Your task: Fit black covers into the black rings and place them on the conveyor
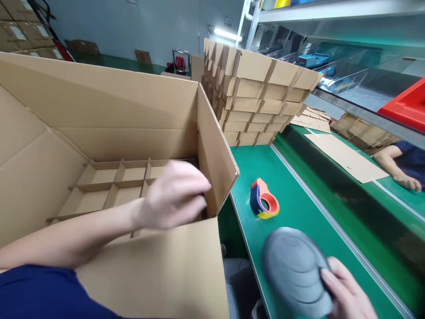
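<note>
My left hand hangs over the open cardboard box, near its right inner corner. Its fingers look curled, but motion smears them, and I cannot make out whether anything is in them. Inside the box a cardboard divider grid forms square cells. My right hand, at the lower right, grips the edge of a grey, oval, domed piece with ridged steps on its surface. That piece is held above the green work surface. Beyond it lies an orange, blue and yellow tape dispenser.
Stacked cardboard dividers stand behind the box's right side. A flat cardboard sheet lies across the green bench. At the far right a co-worker's arm rests there. A metal shelf with a red bin overhangs the right.
</note>
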`<action>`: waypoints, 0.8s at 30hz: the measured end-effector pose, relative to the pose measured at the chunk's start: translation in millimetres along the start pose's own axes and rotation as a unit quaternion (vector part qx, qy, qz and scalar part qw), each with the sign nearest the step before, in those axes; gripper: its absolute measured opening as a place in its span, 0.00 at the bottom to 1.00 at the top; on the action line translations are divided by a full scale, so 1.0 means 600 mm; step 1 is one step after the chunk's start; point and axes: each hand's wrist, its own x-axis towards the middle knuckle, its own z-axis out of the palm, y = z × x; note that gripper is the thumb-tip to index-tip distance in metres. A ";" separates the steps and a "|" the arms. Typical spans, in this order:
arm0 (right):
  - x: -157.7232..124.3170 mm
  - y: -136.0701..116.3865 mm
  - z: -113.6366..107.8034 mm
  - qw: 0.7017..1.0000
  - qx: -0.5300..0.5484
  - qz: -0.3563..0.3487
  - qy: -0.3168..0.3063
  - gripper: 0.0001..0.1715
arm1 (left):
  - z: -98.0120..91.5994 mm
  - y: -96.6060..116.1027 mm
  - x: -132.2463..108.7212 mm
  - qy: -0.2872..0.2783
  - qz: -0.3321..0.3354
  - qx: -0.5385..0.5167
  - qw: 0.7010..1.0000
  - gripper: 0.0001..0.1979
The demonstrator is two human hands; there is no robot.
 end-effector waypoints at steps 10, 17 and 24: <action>-0.068 -0.122 0.292 0.929 0.067 -0.179 -0.317 0.24 | -0.022 0.105 -0.013 -0.428 0.044 -0.086 0.899 0.64; -0.061 -0.075 0.242 0.929 -0.039 -0.279 -0.239 0.12 | -0.096 0.020 -0.031 -0.400 -0.137 -0.083 0.902 0.57; -0.022 0.199 0.075 0.806 -0.449 -0.386 0.027 0.34 | -0.015 -0.338 -0.179 -0.217 -0.554 0.191 0.780 0.55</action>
